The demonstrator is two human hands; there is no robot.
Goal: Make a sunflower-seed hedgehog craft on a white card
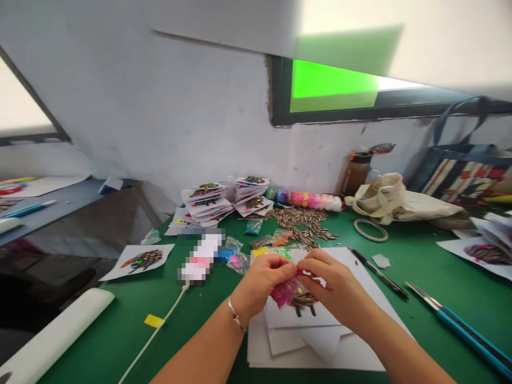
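Note:
My left hand [262, 280] and my right hand [338, 280] meet over the white paper. Between their fingertips is a small clear plastic bag [284, 292] with bright pink contents. Both hands pinch its upper edge; whether that edge is sealed or parted is hidden by the fingers. Below them lies a white card [280, 317] bearing a picture made of striped seeds with two dark legs, partly covered by the bag and right hand. More white sheets [258, 352] are stacked loosely beneath it. Small bags with yellow and green contents [280, 252] sit just beyond my left hand.
Striped seeds [300, 221] are heaped behind the paper. Stacked seed-picture cards [210, 205] stand at the back left. A black pen [380, 273], a blue utility knife [460, 325] with blade out and a tape roll [370, 230] lie right. A cabled phone [203, 258] lies left.

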